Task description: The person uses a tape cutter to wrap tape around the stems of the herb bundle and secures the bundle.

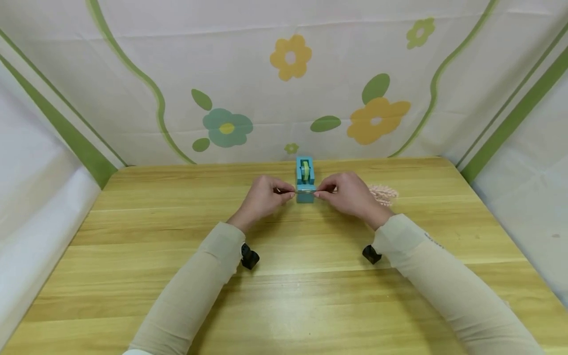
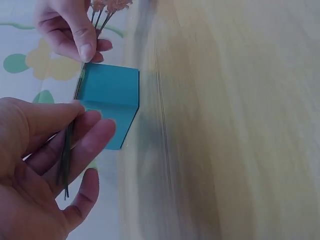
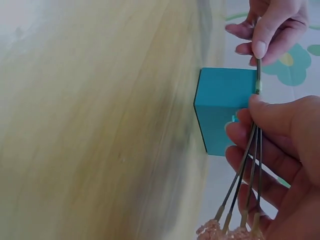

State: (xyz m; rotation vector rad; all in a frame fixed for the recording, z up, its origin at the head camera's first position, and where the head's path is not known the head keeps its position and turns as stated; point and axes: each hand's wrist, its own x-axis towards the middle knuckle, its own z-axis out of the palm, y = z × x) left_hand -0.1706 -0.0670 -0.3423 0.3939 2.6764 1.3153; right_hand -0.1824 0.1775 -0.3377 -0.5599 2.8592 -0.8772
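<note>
A teal tape dispenser [image 1: 305, 198] with a yellow-green roll [image 1: 305, 170] stands at the table's far edge. Right in front of it, both hands hold a small bunch of thin dark stems [image 3: 255, 160] lengthwise. My left hand [image 1: 265, 197] pinches the bare stem ends between thumb and fingers. Higher up the bunch, my right hand [image 1: 348, 194] pinches it, with the pink flower heads [image 1: 385, 194] sticking out past that hand. Between the hands, a pale yellowish band [image 3: 258, 86] shows on the stems, overlapping the dispenser's front end in the right wrist view.
The wooden table [image 1: 297, 301] reaches back to a white cloth backdrop [image 1: 248, 64] printed with flowers. White cloth walls rise on both sides. Each wrist wears a black camera [image 1: 249, 256].
</note>
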